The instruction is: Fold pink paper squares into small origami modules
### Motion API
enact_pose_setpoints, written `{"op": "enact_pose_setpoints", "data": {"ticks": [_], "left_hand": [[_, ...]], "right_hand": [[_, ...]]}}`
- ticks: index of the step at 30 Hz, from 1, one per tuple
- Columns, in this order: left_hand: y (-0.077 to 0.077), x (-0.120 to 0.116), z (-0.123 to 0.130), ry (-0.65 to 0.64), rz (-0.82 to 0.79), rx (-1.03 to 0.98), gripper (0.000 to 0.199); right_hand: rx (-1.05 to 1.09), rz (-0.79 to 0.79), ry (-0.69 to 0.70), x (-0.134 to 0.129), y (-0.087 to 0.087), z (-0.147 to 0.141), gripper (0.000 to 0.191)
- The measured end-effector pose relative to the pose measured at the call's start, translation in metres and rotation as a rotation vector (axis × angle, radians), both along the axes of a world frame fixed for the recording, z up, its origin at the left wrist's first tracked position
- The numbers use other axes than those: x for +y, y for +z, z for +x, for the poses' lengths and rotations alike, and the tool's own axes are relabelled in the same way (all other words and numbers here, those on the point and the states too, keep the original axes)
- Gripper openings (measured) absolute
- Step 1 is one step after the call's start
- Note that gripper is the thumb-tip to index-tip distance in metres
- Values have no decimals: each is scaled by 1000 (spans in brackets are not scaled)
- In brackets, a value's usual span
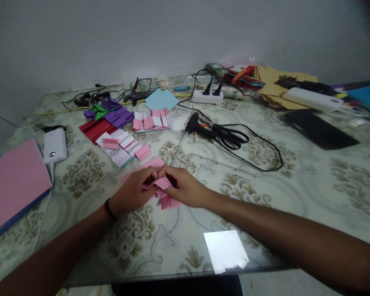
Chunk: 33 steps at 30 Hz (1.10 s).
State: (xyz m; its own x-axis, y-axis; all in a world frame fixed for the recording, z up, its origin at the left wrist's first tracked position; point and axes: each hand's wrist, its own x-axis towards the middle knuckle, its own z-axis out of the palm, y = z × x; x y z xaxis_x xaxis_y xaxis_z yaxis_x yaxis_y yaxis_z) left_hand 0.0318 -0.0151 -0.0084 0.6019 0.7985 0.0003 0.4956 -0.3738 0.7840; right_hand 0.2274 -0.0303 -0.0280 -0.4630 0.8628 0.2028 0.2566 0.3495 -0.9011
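Observation:
Between my two hands is a piece of folded pink paper [164, 183], pinched from both sides just above the table. My left hand [135, 189], with a dark band at the wrist, is closed on its left part. Closed on the right part is my right hand [185, 187]; the fingertips of both hands nearly meet. More pink paper lies under and behind the hands, partly hidden by them. Just beyond sit folded white and pink paper pieces [123, 148] and another pink and white folded group [152, 120].
A black glue gun [200, 126] with a coiled cord lies past my right hand, by a clear ruler [222, 164]. Pink sheets [17, 181] and a white power bank [55, 144] are at left. A white power strip [207, 97] and light blue paper [162, 99] stand farther back.

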Motion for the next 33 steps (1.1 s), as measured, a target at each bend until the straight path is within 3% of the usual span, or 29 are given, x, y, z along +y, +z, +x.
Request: {"op": "enact_pose_setpoints", "data": {"ticks": [33], "left_hand": [[-1,0,1,2,-7,-12,5]], "right_hand": [[2,15,7,1,-1,0,11]]}}
